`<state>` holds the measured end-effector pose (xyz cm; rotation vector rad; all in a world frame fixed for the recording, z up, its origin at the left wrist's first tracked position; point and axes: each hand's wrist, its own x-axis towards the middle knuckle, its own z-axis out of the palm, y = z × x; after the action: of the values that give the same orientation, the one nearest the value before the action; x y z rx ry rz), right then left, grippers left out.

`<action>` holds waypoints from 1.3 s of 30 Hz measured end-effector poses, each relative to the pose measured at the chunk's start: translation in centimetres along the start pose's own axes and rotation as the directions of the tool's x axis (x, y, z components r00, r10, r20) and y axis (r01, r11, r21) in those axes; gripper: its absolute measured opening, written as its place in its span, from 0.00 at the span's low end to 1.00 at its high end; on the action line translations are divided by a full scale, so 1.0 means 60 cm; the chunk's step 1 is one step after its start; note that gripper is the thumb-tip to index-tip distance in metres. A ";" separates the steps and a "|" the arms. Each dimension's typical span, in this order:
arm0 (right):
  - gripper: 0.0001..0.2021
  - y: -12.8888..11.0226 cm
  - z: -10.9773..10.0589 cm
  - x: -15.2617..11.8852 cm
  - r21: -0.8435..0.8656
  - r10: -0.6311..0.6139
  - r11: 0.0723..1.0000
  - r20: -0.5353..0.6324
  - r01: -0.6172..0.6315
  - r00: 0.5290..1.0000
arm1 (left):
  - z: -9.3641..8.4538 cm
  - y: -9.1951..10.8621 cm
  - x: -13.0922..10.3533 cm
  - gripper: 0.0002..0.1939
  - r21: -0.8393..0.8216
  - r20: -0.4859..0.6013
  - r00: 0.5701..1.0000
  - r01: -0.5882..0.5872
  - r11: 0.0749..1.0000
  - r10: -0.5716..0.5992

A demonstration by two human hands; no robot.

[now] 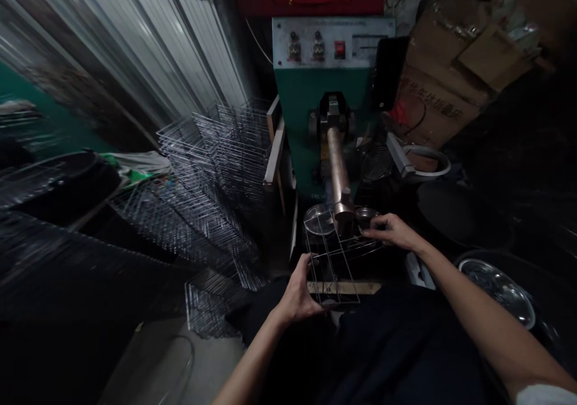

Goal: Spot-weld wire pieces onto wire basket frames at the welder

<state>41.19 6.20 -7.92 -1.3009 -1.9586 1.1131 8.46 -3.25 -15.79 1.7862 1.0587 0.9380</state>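
My left hand [298,292] is closed around the left side of a small wire rack [332,265], thumb at its upper edge and fingers underneath. The rack is tilted under the copper-coloured arm [338,164] of a green machine [297,110]. At the right end of the thin wires, my right hand [393,232] has its fingers pinched together. Whether those wires belong to the same rack I cannot tell. Just beyond those fingertips is a small shiny metal dish [366,214]. Behind the rack sits a round metal dish [319,220].
Tall piles of wire racks [211,164] lean at the left, with more racks [210,303] below. At right stand a wide tub holding a shiny bowl [498,291], a round metal ring [426,161] and cardboard boxes [444,86]. A control panel [333,43] tops the machine.
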 end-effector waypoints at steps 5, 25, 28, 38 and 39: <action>0.27 0.001 -0.004 0.010 0.015 0.051 0.999 -0.001 -0.051 0.999 | 0.003 -0.013 0.009 0.61 0.007 -0.009 0.999 0.034 0.999 -0.034; 0.26 0.007 -0.007 0.027 -0.005 0.041 0.999 -0.051 -0.041 0.998 | -0.005 0.000 0.034 0.53 -0.007 -0.020 0.995 -0.093 0.996 0.093; 0.26 0.010 -0.005 0.027 -0.033 0.031 0.999 -0.055 -0.033 0.998 | -0.006 -0.001 0.037 0.51 0.008 -0.018 0.995 -0.101 0.995 0.101; 0.17 0.026 0.004 -0.048 -0.432 -0.338 0.875 -0.227 0.216 0.914 | -0.008 -0.008 0.032 0.55 0.007 -0.001 0.999 -0.048 0.999 0.048; 0.18 0.033 0.010 -0.054 -0.482 -0.339 0.853 -0.224 0.199 0.914 | -0.008 -0.008 0.032 0.54 0.002 -0.004 0.999 -0.041 0.999 0.041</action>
<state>42.95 3.42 -9.88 -1.2661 -2.1449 0.2997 8.60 -1.23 -15.74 1.8147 1.0292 0.9655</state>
